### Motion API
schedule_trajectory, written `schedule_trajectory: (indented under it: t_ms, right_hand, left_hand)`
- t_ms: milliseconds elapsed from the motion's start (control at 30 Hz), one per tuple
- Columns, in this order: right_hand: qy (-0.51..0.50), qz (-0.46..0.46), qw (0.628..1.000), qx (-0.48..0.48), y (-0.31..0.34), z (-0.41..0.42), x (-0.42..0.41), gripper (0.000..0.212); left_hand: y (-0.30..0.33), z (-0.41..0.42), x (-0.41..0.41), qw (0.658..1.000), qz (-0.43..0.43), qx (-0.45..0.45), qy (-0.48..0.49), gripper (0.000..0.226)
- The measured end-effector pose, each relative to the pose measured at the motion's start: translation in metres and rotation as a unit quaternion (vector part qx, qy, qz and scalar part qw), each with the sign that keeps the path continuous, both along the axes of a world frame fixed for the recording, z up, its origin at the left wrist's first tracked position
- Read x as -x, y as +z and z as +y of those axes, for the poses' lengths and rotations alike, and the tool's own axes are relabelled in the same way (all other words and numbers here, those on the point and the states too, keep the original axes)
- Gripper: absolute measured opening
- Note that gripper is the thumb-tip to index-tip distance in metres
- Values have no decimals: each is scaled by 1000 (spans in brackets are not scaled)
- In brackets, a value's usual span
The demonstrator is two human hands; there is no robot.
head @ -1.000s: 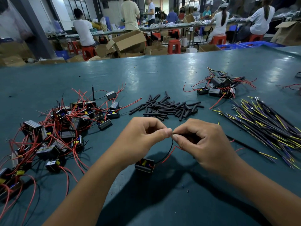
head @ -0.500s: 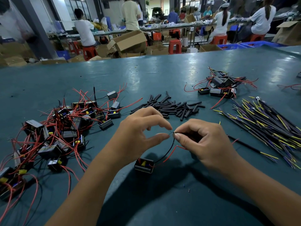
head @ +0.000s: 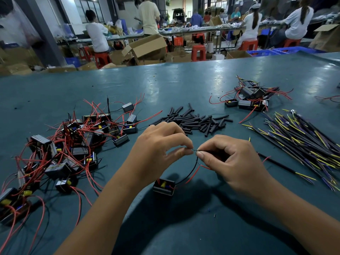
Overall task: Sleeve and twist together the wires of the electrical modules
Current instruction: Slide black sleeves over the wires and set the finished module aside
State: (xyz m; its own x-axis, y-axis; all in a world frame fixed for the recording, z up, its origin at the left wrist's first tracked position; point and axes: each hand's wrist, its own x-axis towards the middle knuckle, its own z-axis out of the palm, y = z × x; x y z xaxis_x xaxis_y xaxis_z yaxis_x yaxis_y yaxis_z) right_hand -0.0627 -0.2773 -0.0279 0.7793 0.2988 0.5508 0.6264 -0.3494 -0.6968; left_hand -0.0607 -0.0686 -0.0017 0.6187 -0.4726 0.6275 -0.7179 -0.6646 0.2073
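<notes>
Teal-green and glossy, the worktable point(head: 184, 85) carries, from left to right, one tangled heap of modules point(head: 60, 153) too many to count with red leads, one loose pile of black sleeves point(head: 196, 121), one smaller cluster of modules point(head: 252, 98) and one spread of yellow-tipped cables point(head: 301, 142). Near the front edge, the left hand point(head: 158, 151) and right hand point(head: 230, 161) each pinch the bare wire ends point(head: 194, 149) between thumb and forefinger. Below them sits one module point(head: 164, 186) on the table, its black wire point(head: 191, 172) and red wire point(head: 194, 174) rising to the fingers.
</notes>
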Motion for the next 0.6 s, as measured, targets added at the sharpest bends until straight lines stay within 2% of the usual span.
schedule_trajectory:
  t_ms: [133,300,367,433,500,533,600]
  right_hand:
    - [2,2,1000,0,0,-1,0,6]
    - [4,3,1000,0,0,-1,1,8]
    - [3,3,1000,4,1,0,1,9]
    - [1,-2,1000,7,2,0,1,9]
    - [-2,-15,1000,13,2,0,2,6]
    - [-3,-20,1000,16,2,1,2,5]
    - [-2,-26,999,21,2,3,3,4]
  left_hand:
    - [-2,2,-1,1000,-19,-16,-3,21]
    - [-3,1,-1,998,-57,-31,10,14]
    - [-2,1,0,999,-44,-27,6,14]
    - [-3,0,2,999,41,19,-8,13]
    - [-3,-3,4,970,207,125,-25,12]
    - [-2,-7,5,935,294,196,-23,13]
    - [-3,-13,6,831,454,322,-1,20]
